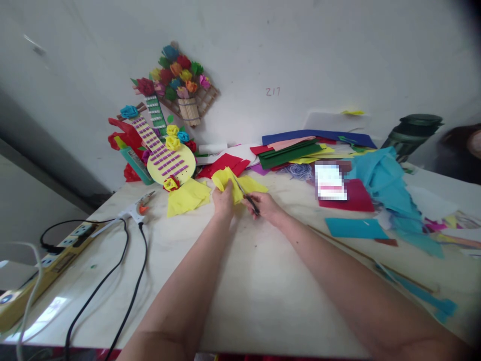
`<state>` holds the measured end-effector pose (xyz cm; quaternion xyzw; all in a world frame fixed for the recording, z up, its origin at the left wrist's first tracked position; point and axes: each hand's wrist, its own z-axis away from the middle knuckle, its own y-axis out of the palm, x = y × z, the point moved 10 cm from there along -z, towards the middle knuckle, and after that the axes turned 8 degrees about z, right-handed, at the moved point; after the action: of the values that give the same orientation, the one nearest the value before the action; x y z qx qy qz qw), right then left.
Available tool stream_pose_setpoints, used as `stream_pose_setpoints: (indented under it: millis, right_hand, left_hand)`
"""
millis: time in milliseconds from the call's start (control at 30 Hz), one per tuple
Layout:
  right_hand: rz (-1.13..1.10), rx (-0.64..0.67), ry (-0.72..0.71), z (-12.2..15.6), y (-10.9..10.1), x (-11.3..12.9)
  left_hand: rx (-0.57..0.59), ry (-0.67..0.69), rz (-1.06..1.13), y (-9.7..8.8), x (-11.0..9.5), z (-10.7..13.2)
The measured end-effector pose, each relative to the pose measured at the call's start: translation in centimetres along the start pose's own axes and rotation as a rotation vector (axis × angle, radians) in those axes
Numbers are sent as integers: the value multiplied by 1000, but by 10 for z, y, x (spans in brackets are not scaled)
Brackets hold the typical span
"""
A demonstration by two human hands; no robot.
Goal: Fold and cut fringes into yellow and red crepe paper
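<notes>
- Yellow paper (224, 178) is rising in loose folds from the fingers of the left hand (223, 201), which are pinching it over the counter (240, 306).
- Fingers of the right hand (266, 206) are curling around the dark handles of the scissors (253, 204) — the blades are pointing up and leftward against the paper, though their opening is too small to tell.
- Other yellow sheets (188, 198) are lying just left of the left fingers, and a guitar-shaped craft (171, 164) is standing beyond those sheets.
- Red sheets (225, 164) are lying just beyond the left fingers.
- Well left of both hands' fingers, a glue gun (136, 213) is resting near a power strip (62, 263).
- Right of the right fingers, a dark red sheet (356, 197) is lying under a blurred bright rectangle (330, 180) — turquoise paper (387, 175) is spreading farther right.
- A flat blue sheet (355, 228) is lying nearer, also rightward of those fingers.
</notes>
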<state>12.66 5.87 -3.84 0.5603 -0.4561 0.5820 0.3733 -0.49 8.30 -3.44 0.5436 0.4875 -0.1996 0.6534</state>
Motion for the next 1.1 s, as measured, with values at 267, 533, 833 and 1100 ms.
stream_pose_setpoints:
  millis: [267,533,833,1100]
  right_hand:
    - [80,12,0,3,0,2]
    - [-34,144,15,11,7,11]
    - [-4,126,-41,11,1,17]
    - [-57,24,-57,11,-2,22]
  left_hand:
    - [29,0,0,-2,4,-4]
    - [72,-45,51,7,2,-1]
    - [159,-98,101,22,0,10]
    - [158,-113,117,23,1,10]
